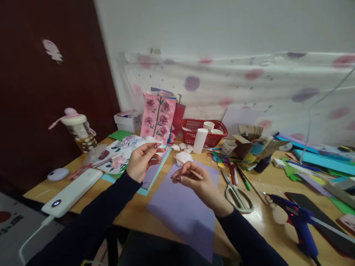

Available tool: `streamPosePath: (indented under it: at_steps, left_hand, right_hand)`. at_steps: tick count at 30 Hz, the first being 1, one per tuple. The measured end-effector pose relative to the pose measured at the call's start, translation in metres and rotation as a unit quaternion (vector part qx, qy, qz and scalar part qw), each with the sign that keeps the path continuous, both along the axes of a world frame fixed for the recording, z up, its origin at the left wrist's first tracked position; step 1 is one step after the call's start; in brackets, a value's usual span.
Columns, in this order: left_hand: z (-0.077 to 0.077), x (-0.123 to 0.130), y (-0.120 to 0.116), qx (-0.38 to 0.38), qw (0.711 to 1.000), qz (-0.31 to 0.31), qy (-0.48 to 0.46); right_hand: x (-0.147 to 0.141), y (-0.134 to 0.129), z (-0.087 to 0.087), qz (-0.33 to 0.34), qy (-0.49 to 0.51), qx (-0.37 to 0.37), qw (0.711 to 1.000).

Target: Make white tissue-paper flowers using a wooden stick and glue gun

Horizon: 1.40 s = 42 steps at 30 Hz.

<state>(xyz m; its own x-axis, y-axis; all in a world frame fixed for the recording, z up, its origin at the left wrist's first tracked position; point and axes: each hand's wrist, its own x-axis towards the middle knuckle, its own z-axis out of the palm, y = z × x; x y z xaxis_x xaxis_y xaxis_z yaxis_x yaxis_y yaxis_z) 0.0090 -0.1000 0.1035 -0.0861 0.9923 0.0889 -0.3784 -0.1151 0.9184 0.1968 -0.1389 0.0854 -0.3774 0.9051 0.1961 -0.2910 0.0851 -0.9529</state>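
Note:
My left hand [144, 159] is raised over the left part of the table, thumb and fingertips drawn together. Something white shows just behind its fingertips; whether the hand holds any of it is unclear. My right hand [198, 183] is closed on a thin wooden stick [179, 160], over a purple sheet of paper [180, 203]. Beyond the stick's far end lies a white crumpled paper clump [184, 156]; whether they touch I cannot tell. A pair of scissors [239, 195] lies right of the purple sheet.
A blue glue gun [296, 218] lies at right by a dark flat slab [313, 214]. Behind stand a white roll [200, 141], a red basket [188, 127] and a paper cup [229, 147]. A white power bank [73, 192] and a bottle [79, 131] are at left.

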Motion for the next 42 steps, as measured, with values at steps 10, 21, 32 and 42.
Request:
streamPosePath:
  at_steps: [10, 21, 32, 42]
  left_hand:
    - [-0.002, 0.003, -0.023, 0.017, 0.997, -0.079, 0.013]
    - [-0.002, -0.009, -0.039, -0.017, 0.978, -0.205, -0.036]
    - [-0.019, 0.002, -0.035, 0.039, 0.962, -0.267, -0.035]
    - [0.001, -0.065, 0.015, 0.049, 0.975, -0.090, 0.198]
  right_hand:
    - [0.016, -0.047, 0.097, -0.199, -0.141, 0.190, 0.951]
    - [0.027, -0.026, 0.090, -0.187, -0.252, 0.293, 0.903]
    - [-0.015, 0.000, 0.017, -0.232, -0.264, 0.209, 0.913]
    - [0.041, 0.019, 0.003, -0.176, -0.354, 0.118, 0.911]
